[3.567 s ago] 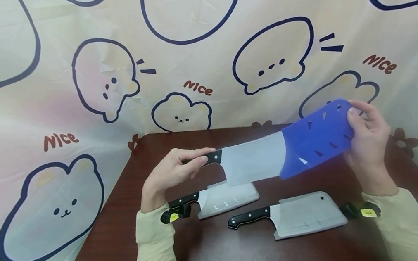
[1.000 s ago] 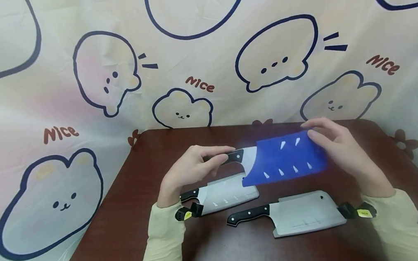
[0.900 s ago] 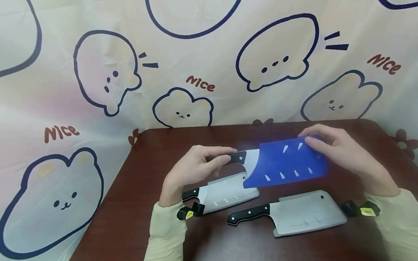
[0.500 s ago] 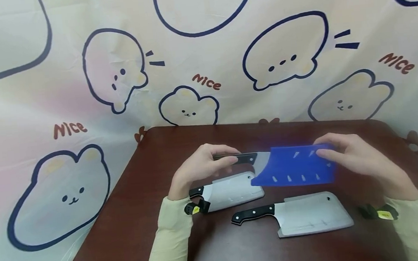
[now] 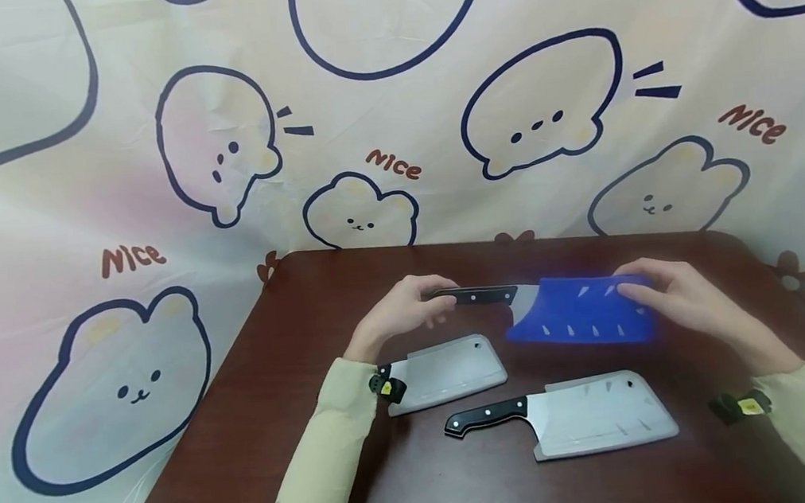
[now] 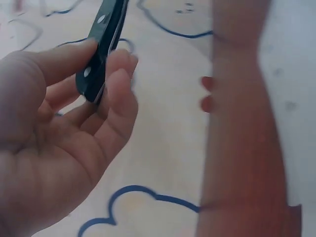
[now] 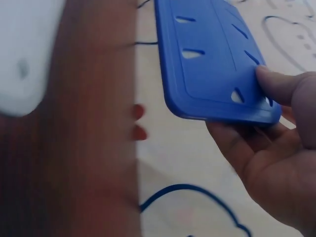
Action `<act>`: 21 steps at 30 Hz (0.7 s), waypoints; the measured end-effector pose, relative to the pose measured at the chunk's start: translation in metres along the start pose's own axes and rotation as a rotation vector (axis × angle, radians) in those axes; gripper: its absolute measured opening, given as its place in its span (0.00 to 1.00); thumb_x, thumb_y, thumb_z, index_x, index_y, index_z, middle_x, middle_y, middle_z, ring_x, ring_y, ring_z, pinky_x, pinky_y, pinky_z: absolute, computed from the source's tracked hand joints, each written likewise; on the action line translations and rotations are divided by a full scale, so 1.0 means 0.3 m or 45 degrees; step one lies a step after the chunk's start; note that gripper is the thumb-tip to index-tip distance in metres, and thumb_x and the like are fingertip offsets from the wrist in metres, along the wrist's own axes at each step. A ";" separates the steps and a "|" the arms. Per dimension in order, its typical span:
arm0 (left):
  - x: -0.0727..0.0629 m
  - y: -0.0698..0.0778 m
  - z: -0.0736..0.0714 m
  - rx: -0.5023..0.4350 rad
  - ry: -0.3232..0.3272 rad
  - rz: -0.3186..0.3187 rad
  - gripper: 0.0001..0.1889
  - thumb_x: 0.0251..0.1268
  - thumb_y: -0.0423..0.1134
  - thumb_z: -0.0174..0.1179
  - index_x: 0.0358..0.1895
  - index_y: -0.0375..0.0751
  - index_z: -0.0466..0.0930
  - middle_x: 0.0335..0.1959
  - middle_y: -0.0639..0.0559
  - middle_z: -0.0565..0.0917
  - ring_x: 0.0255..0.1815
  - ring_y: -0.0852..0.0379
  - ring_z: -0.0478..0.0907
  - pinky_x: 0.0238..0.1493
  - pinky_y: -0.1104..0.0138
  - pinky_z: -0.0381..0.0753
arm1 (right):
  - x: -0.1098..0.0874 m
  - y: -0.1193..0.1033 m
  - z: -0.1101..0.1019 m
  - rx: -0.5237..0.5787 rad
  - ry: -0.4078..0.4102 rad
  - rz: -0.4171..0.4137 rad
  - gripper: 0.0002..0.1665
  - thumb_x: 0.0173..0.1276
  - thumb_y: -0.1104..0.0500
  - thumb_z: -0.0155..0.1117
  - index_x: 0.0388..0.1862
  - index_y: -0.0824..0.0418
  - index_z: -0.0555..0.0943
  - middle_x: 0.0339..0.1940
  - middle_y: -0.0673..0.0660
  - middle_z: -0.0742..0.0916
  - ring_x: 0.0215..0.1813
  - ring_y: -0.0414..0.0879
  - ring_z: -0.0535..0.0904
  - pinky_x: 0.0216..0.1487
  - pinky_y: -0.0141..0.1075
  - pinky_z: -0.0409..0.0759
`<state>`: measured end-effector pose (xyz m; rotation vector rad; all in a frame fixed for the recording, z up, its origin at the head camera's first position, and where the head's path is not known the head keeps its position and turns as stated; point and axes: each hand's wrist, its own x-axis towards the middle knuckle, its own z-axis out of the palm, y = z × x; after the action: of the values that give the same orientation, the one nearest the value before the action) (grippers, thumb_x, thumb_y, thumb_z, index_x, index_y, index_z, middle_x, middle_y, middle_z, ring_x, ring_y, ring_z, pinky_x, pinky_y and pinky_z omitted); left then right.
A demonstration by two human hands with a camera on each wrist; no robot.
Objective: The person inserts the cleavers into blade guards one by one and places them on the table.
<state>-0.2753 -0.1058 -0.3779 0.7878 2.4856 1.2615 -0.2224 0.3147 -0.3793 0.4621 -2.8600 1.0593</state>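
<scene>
A cleaver with a black riveted handle (image 5: 485,295) is held level above the table, most of its blade inside a blue slotted blade cover (image 5: 580,312). My left hand (image 5: 404,311) pinches the butt end of that handle between thumb and fingers, as the left wrist view also shows on the handle (image 6: 101,49). At the other end, my right hand (image 5: 679,295) grips the far end of the cover; in the right wrist view the thumb lies on the face of the blue cover (image 7: 212,64) and the fingers are beneath. A short strip of bare blade (image 5: 524,302) shows beside the handle.
Two more cleavers in whitish covers lie on the brown table (image 5: 262,455): one (image 5: 449,371) behind the left wrist, its handle mostly hidden, and one (image 5: 603,414) nearer the front. A patterned cloth (image 5: 433,105) hangs behind the table.
Since the oldest frame, the blue cover has slid over the blade up to near the handle. Both hands have come lower, and the left hand has shifted back to the handle's end.
</scene>
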 end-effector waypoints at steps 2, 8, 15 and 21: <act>0.033 -0.020 0.017 0.026 -0.002 -0.041 0.16 0.71 0.45 0.57 0.59 0.50 0.79 0.42 0.44 0.86 0.36 0.46 0.83 0.40 0.53 0.84 | 0.015 0.038 0.017 0.013 -0.007 0.015 0.25 0.71 0.41 0.58 0.60 0.53 0.76 0.57 0.61 0.83 0.50 0.59 0.83 0.43 0.50 0.86; 0.114 -0.070 0.059 -0.010 -0.034 -0.157 0.18 0.73 0.43 0.56 0.62 0.45 0.77 0.50 0.42 0.85 0.46 0.41 0.84 0.46 0.50 0.83 | 0.056 0.138 0.063 -0.020 -0.059 0.048 0.28 0.73 0.40 0.55 0.62 0.56 0.74 0.61 0.65 0.79 0.55 0.66 0.80 0.47 0.56 0.84; 0.173 -0.096 0.080 0.015 -0.114 -0.209 0.17 0.74 0.40 0.55 0.62 0.42 0.76 0.49 0.38 0.85 0.45 0.44 0.84 0.48 0.50 0.83 | 0.077 0.202 0.094 -0.020 -0.147 0.141 0.32 0.73 0.38 0.53 0.64 0.59 0.73 0.65 0.67 0.76 0.59 0.67 0.77 0.47 0.51 0.84; 0.203 -0.099 0.095 0.031 -0.140 -0.236 0.19 0.75 0.41 0.53 0.64 0.43 0.75 0.54 0.38 0.83 0.45 0.50 0.84 0.40 0.62 0.84 | 0.085 0.236 0.096 -0.048 -0.159 0.158 0.34 0.72 0.36 0.53 0.64 0.59 0.73 0.64 0.67 0.76 0.56 0.63 0.79 0.45 0.48 0.85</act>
<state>-0.3234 -0.0666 -0.4172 0.5987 2.4260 1.0958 -0.2663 0.3406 -0.4417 0.3650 -3.0485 1.0263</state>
